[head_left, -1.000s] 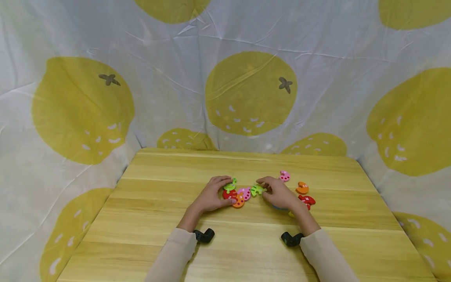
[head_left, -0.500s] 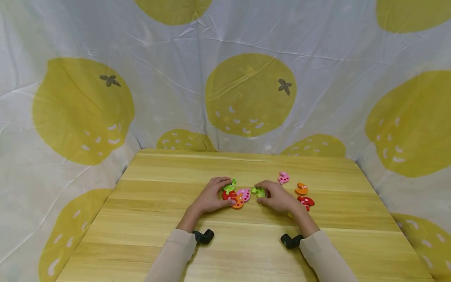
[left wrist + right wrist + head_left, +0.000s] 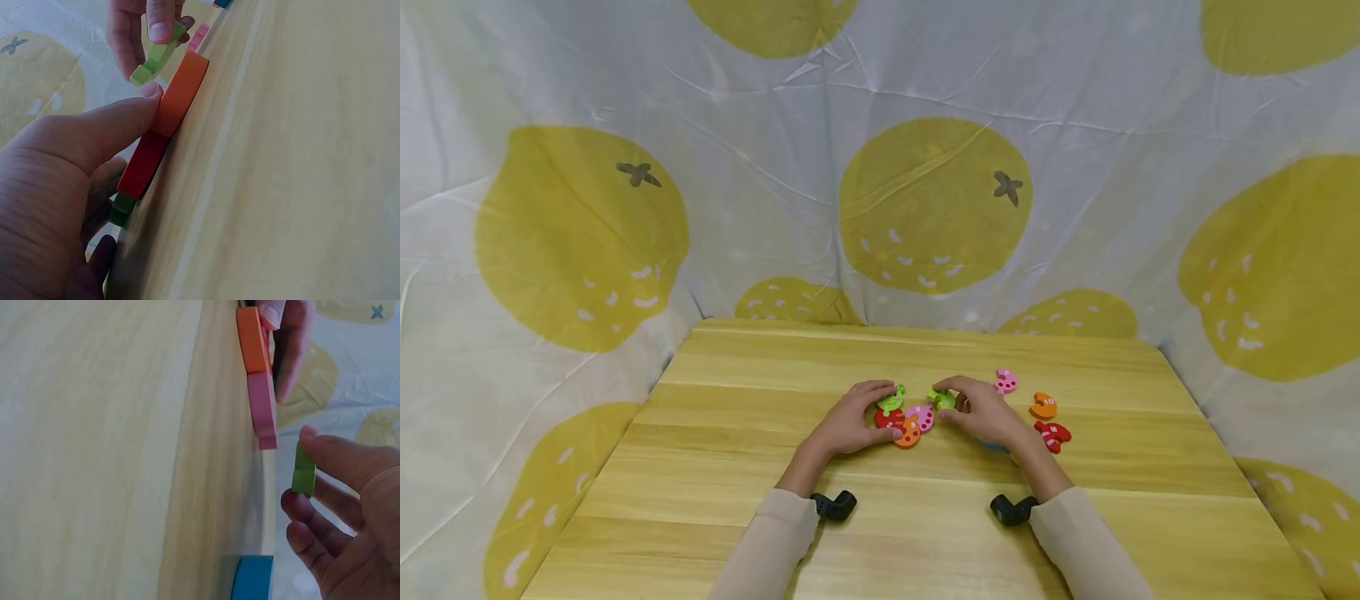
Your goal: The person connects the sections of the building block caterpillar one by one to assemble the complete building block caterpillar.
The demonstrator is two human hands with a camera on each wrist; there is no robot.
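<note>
On the wooden table lies a joined row of puzzle pieces: a green smiling head (image 3: pixel 889 402), a red piece (image 3: pixel 145 162), an orange piece (image 3: pixel 181 94) and a pink spotted piece (image 3: pixel 262 406). My left hand (image 3: pixel 853 423) holds this row, thumb on the orange piece and fingers by the head. A light green puzzle piece (image 3: pixel 304 472) is pinched between the thumb and fingers of my right hand (image 3: pixel 988 414). It is raised off the table, just right of the pink piece and apart from it.
Loose pieces lie to the right: a pink one (image 3: pixel 1005 382), an orange one marked 10 (image 3: pixel 1042 406) and a red one (image 3: pixel 1053 435). A blue piece (image 3: pixel 253 578) is partly hidden beneath my right hand. A lemon-print cloth (image 3: pixel 760 200) hangs behind the table (image 3: pixel 760 350).
My right hand has shifted slightly left with the light green piece, turning it and bringing it closer to the pink end of the row. The left hand stays in place.
</note>
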